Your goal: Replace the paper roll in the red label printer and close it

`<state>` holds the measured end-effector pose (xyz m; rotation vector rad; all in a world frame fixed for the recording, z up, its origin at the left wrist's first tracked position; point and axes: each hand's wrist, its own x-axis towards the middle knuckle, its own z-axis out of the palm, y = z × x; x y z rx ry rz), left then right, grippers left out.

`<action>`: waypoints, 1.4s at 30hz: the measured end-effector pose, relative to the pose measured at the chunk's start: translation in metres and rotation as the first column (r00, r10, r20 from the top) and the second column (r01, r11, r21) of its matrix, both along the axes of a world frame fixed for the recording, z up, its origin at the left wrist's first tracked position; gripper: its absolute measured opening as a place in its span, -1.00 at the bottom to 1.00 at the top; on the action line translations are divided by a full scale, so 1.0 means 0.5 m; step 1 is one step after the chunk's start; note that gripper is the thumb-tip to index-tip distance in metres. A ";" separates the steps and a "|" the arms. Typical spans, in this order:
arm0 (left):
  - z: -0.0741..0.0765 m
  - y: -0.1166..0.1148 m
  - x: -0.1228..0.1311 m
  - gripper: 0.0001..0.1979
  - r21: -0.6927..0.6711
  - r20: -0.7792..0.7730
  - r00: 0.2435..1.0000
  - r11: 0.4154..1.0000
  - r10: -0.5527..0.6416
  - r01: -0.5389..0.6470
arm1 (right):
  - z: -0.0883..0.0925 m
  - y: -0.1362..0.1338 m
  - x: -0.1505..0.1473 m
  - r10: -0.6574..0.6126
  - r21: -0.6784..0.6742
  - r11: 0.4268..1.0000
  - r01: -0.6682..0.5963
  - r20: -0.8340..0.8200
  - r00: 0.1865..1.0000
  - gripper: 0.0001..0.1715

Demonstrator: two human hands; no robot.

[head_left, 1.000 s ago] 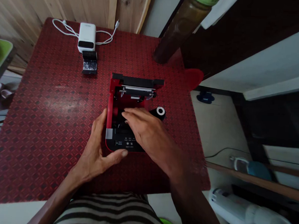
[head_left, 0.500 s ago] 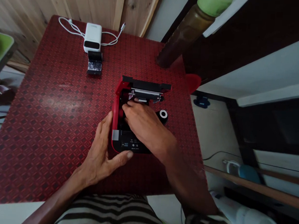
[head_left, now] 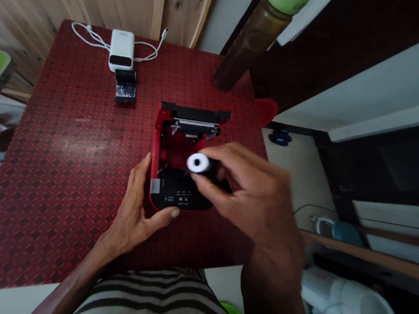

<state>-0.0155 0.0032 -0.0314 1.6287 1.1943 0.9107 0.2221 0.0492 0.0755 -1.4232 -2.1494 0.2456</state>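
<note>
A red and black printer (head_left: pixel 181 193) sits on the table with its lid (head_left: pixel 197 114) raised, and its red inner bay shows. My left hand (head_left: pixel 132 209) rests against the printer's left side, fingers stretched out and thumb along the front edge. Between thumb and fingers of my right hand (head_left: pixel 253 192) is a small roll (head_left: pixel 198 163) with a white ring-shaped end and a dark body, slightly blurred. It hovers over the right part of the bay. My palm hides the roll's far end and the printer's right side.
Farther back lie a white power bank (head_left: pixel 121 49) with a white cable (head_left: pixel 151 53) and a small black piece with a whitish marked face (head_left: pixel 125 91). A tall brown bottle (head_left: pixel 248 44) with a green cap stands at the back right. A red stool (head_left: pixel 266 111) shows beyond the table edge.
My right hand has come out of the printer bay, moved right and picked up the roll from beside it. My left hand stays at the printer's side. The view has shifted slightly.
</note>
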 end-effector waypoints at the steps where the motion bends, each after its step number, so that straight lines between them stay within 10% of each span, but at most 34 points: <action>1: 0.000 0.000 -0.001 0.13 -0.013 -0.004 1.000 1.000 0.005 -0.005 | 0.002 -0.015 0.025 -0.081 0.009 0.997 0.082 -0.085 0.993 -0.83; 7: -0.009 0.001 -0.006 0.13 0.024 -0.046 0.999 0.999 0.024 -0.023 | -0.053 -0.096 0.145 -0.578 -0.040 0.787 0.615 -0.396 0.714 -0.65; 12: -0.015 0.003 -0.004 0.16 0.089 -0.096 0.993 0.994 0.076 -0.067 | -0.133 -0.150 0.166 -0.678 -0.194 0.711 0.676 -0.445 0.585 -0.58; 23: -0.007 0.008 0.000 0.15 0.113 -0.135 0.988 0.992 0.075 -0.060 | -0.195 -0.140 0.074 -0.506 -0.301 0.862 0.407 -0.500 0.703 -0.77; 33: -0.007 0.017 -0.001 0.13 0.180 -0.124 0.991 0.983 0.053 -0.030 | -0.166 -0.142 0.087 -0.564 -0.173 0.819 0.547 -0.424 0.709 -0.74; 42: -0.012 0.013 -0.005 0.19 0.159 -0.135 0.989 0.986 0.068 -0.047 | -0.218 -0.172 0.061 -0.341 -0.180 0.936 0.303 -0.246 0.907 -0.82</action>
